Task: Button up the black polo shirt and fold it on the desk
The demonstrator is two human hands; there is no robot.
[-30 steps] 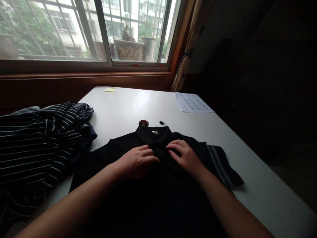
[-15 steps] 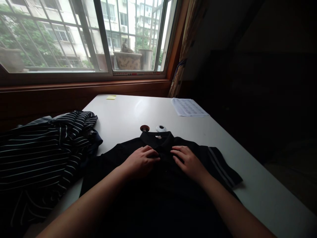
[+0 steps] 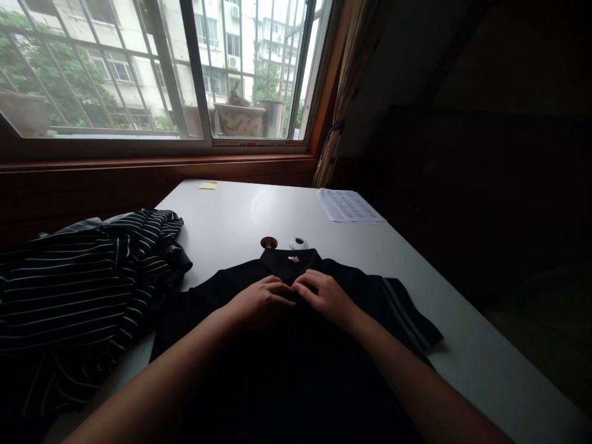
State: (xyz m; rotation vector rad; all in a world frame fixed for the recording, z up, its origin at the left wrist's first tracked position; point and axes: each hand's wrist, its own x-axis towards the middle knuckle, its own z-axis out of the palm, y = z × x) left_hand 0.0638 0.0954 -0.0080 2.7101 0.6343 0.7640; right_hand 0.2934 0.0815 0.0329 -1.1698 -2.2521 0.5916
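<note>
A black polo shirt lies spread front side up, its collar pointing away from me and a pale label showing inside the neck. Two grey stripes run along its right-hand sleeve. My left hand is at the front opening just below the collar, fingers bent onto the fabric. Close against it, my right hand pinches the same spot with thumb and fingers. The fingertips of both hands nearly meet; any button between them is too dark and small to make out.
A heap of striped clothes lies at the left of the white table. Beyond the collar are a round cable hole and a white round cover. Printed papers and a yellow note lie toward the back, below the window.
My right hand has moved left to the front opening, and its fingers have closed into a pinch. My left hand has stayed nearly in place on the shirt.
</note>
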